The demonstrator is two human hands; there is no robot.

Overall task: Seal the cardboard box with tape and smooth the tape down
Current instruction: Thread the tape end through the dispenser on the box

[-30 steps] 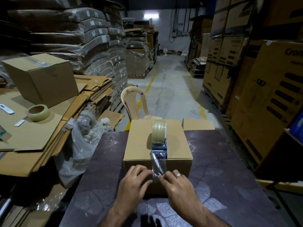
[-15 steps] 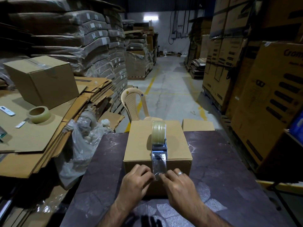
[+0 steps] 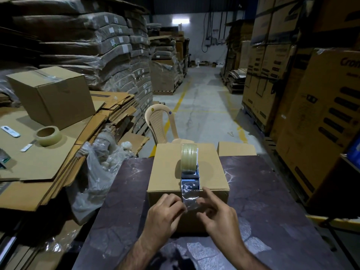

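Tape strip (image 3: 190, 199) draped over the cardboard box's (image 3: 167, 168) near edge.
At 6 o'clock on the table (image 3: 263, 191), the left hand (image 3: 165, 213) has bent fingers on the strip's left edge; pinching or pressing, I cannot tell. The blurred right hand (image 3: 216, 213) is released, fingers spread, at the strip's 3 o'clock. The strip runs from the tape dispenser (image 3: 190, 174) standing on the box. A chair (image 3: 157, 121) stands beyond at 12 o'clock.
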